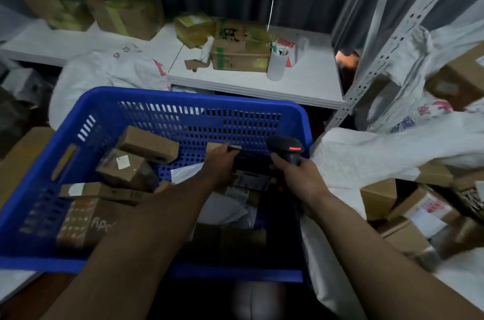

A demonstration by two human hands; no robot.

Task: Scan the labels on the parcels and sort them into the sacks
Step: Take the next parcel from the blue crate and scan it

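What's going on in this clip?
A person works over a blue perforated plastic crate of cardboard parcels. The left-hand grip holds a small dark parcel inside the crate, while the right-hand grip holds a black handheld barcode scanner, red light on, right beside it. White woven sacks lie around the crate.

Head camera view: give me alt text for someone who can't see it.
Over a blue basket of cardboard parcels, the right hand holds a black scanner beside a dark parcel gripped by the left hand. White sacks lie beside the basket.
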